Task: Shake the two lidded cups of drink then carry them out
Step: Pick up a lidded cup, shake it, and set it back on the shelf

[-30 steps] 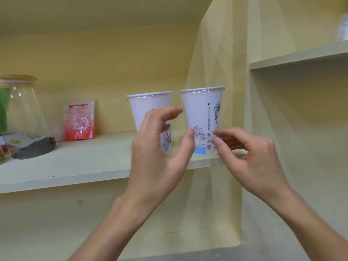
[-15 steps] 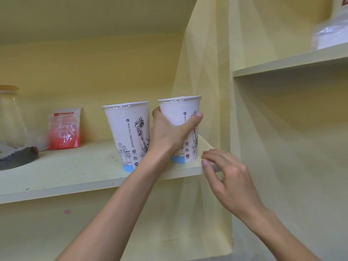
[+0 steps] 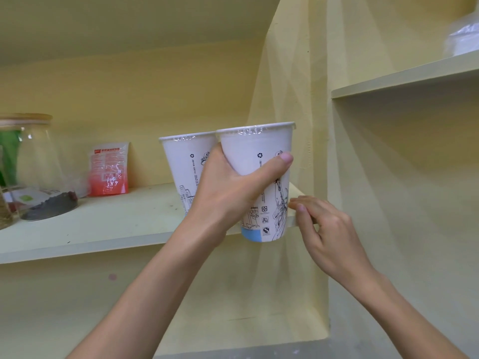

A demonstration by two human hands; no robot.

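Two white paper cups with black line drawings and film-sealed tops are in front of me. My left hand point(image 3: 228, 195) is wrapped around the right cup point(image 3: 256, 151), which hangs lifted off the shelf, its blue base in front of the shelf edge. The left cup point(image 3: 181, 164) stands on the yellow shelf point(image 3: 103, 229) just behind it, partly hidden by my hand. My right hand point(image 3: 326, 229) holds nothing; its curled fingers rest at the shelf's right front corner, beside the held cup's lower side.
A red and white sachet point(image 3: 108, 169) leans on the back wall. A glass jar with a wooden lid point(image 3: 33, 172) stands at the far left. A higher shelf point(image 3: 404, 76) with a blurred white object point(image 3: 461, 40) is at the right. A yellow partition divides the two bays.
My left hand has lifted the right cup off the shelf and drawn it toward me. My right hand has stayed at the shelf corner. The view has shifted a little.
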